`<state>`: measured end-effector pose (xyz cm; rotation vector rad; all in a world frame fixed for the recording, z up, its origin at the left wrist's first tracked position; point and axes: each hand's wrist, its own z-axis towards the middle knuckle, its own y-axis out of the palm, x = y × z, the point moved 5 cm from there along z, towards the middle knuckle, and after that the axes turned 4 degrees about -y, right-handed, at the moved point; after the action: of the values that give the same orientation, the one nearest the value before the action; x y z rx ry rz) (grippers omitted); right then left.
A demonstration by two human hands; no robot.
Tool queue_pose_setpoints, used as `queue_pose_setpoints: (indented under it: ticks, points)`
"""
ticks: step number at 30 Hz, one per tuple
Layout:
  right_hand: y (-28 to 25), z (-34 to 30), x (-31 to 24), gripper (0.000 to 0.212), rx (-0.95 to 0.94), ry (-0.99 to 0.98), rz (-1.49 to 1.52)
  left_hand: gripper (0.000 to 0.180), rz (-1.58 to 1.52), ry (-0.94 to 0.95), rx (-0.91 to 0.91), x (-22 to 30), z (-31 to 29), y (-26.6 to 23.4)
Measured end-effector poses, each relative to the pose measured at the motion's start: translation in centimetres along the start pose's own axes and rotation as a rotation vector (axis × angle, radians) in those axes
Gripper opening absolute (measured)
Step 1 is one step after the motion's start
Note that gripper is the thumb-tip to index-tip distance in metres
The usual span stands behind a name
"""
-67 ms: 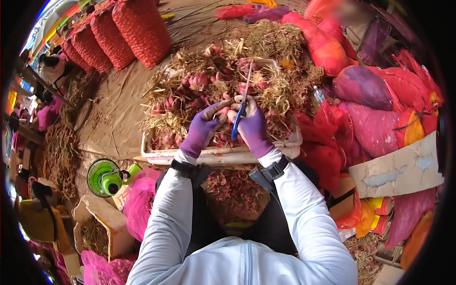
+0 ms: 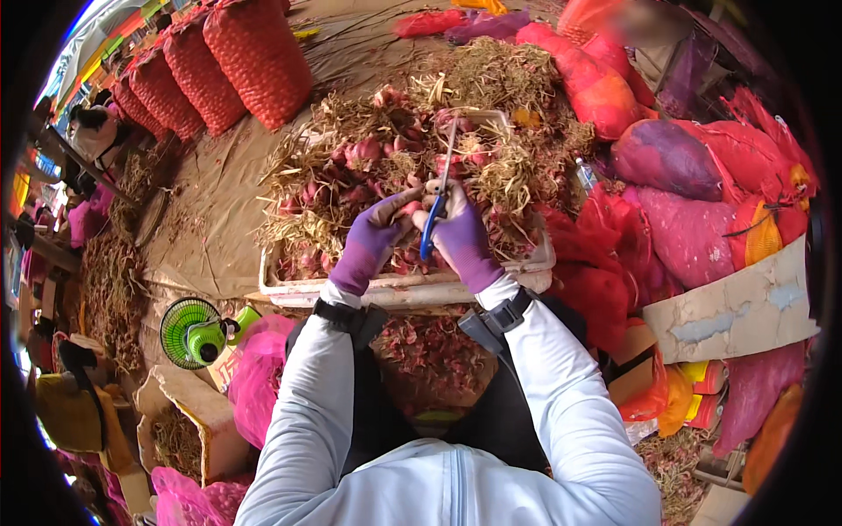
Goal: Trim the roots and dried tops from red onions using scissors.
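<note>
Both my hands wear purple gloves and meet above a white crate [image 2: 368, 296] heaped with red shallots [image 2: 361, 153] and their dry stalks. My left hand [image 2: 368, 245] is closed around a small reddish shallot [image 2: 410, 209], gripped between thumb and fingers. My right hand [image 2: 462, 235] is closed on blue-handled scissors [image 2: 429, 230], whose long blades point away from me over the heap. The right fingertips are close beside the shallot; whether they touch it I cannot tell.
Full red net sacks [image 2: 254, 66] stand at the far left. More filled sacks [image 2: 667, 158] lie along the right. A green fan [image 2: 191, 333] and a cardboard box [image 2: 215, 421] are at the near left. Loose skins [image 2: 430, 355] lie between my knees.
The scissors have shifted slightly left and toward me in my right hand. My left hand keeps its hold on the shallot.
</note>
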<state>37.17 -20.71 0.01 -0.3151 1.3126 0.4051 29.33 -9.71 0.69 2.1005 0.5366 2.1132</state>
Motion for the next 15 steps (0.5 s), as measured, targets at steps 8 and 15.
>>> queue_pose_setpoints:
  ticks: [8, 15]
  points:
    - [-1.6, 0.4, -2.7, 0.039, 0.030, 0.161, 0.348, 0.034, -0.379, 0.240, 0.012, 2.6, -0.2, -2.6]
    - [-0.6, 0.0, -2.6, 0.041, -0.021, 0.040, 0.359, 0.040, 0.055, 0.107, 0.014, -0.4, 0.1, 0.1]
